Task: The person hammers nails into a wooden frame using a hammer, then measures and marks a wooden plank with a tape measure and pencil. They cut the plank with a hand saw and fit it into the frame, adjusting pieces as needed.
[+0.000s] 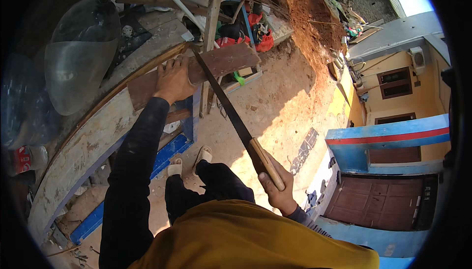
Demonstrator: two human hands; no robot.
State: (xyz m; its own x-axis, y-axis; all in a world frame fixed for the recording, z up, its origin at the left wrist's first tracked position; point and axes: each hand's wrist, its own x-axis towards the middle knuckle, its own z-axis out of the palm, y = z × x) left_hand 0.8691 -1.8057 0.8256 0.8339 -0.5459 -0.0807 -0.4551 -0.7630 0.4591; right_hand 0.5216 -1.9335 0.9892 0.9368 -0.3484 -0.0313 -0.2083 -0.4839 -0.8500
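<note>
A brown wooden board (223, 61) lies across the wooden edge of a workbench or ledge. My left hand (174, 81) presses on it, the fingers bent over toward its far edge. In my right hand (279, 188) is the wooden handle of a handsaw (228, 108), with the fingers wrapped round it. The long dark blade slants up and to the left, its far end crossing the board just right of my left hand. Whether the teeth sit in a cut is too small to tell.
Large clear plastic water jugs (81, 67) stand on the left. Beyond the board are an upright wooden post (212, 16), a white pole (179, 3) and red bags (265, 40). A blue plank (169, 156) lies below the ledge, near my sandalled feet. Houses are on the right.
</note>
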